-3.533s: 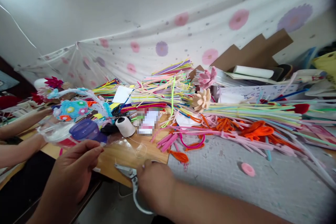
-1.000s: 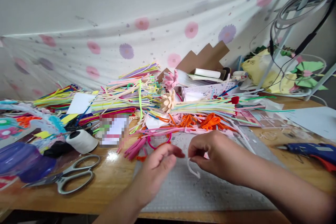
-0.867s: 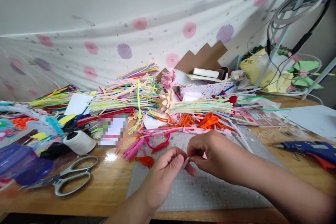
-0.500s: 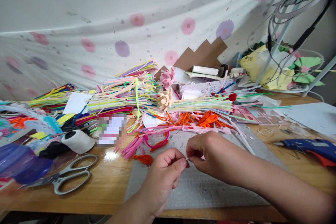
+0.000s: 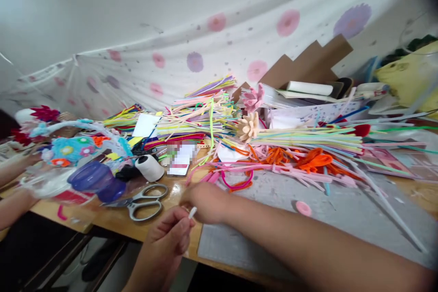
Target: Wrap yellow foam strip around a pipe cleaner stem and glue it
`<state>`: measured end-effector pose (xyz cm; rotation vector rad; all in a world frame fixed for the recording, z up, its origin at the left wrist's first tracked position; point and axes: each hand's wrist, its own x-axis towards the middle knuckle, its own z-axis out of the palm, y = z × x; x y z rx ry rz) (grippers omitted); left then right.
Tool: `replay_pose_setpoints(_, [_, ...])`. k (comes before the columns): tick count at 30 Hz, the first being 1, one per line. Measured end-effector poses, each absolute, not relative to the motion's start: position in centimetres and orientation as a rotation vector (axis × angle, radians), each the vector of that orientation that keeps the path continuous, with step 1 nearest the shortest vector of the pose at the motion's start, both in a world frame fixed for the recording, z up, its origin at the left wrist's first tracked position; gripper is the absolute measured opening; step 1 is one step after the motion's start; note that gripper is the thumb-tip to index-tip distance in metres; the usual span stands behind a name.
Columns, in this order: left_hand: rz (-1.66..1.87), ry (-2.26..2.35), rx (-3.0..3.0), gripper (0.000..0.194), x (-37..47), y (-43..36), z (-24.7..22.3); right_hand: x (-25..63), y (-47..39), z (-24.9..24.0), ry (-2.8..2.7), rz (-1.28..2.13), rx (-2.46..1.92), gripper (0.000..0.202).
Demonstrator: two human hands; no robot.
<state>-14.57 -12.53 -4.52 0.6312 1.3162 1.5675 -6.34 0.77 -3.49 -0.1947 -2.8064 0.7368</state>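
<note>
My left hand (image 5: pixel 168 242) is closed in a pinch at the table's front edge, with a small white stick-like piece (image 5: pixel 193 212) poking up between thumb and forefinger. Just beyond it, my right hand (image 5: pixel 205 200) reaches down over the left edge of the grey cutting mat (image 5: pixel 253 248). Its fingers are bent downward and mostly hidden by the back of the hand, so what they touch is not visible. A pink bundle (image 5: pixel 212 177) and a magenta loop (image 5: pixel 237 179) lie just behind that hand. On the mat rests a round pink piece (image 5: pixel 303 208).
Grey-handled scissors (image 5: pixel 147 203), a white thread spool (image 5: pixel 149 168) and a purple translucent object (image 5: pixel 97 180) lie left. Pipe cleaner bundles (image 5: pixel 308 140) and orange coils (image 5: pixel 314 160) line the back. Another person's arms (image 5: pixel 17 207) are at far left.
The view has swung left, bringing another person's arms into sight. My right hand has parted from the left hand's fingertips and moved left past them. The white piece stays in my left hand.
</note>
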Motion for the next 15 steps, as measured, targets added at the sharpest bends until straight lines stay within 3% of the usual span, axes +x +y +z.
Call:
replay_pose_setpoints(7, [1.771,1.482,0.460,0.029,-18.5,-15.0,-3.6,-18.3,-2.1,-4.9,-3.016,0.489,-0.046,0.021])
replay_pose_setpoints(15, [1.710,1.459,0.488,0.028,-19.8,-15.4,-3.8,-16.9,-2.3,-2.6,-3.100,0.509,-0.248,0.027])
